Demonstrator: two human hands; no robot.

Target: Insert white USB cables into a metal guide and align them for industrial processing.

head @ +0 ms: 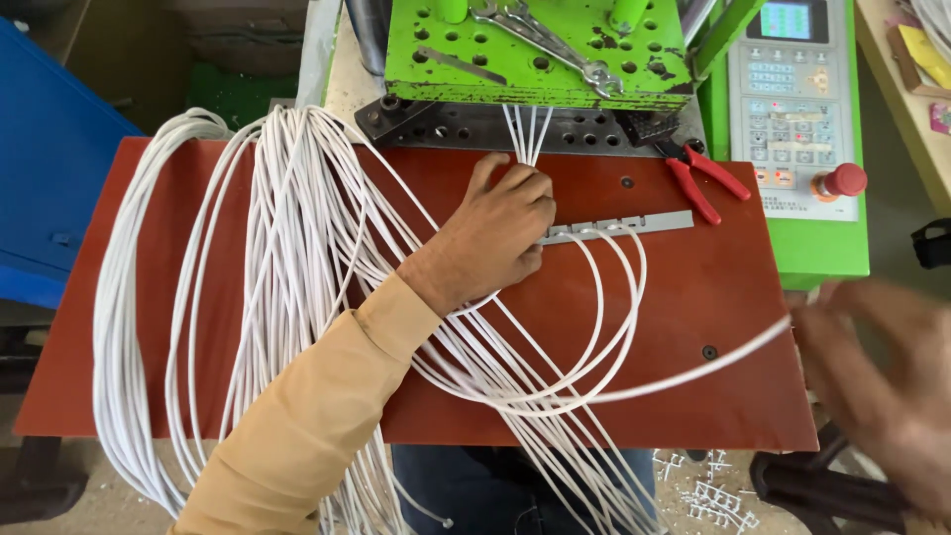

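Left hand [500,233] pinching white cables [525,129]; blurred right hand [882,367] (grip unclear) at one cable.

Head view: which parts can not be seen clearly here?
- Right hand: motion-blurred, cut by the right edge; its grip on the cable is unclear.
- Left hand: its fingers cover the cable ends; what they pinch is hidden.
- Grey strip: left end hidden under that hand.
- Panel keys: too small.
- Coil: bottom cut by the edge.
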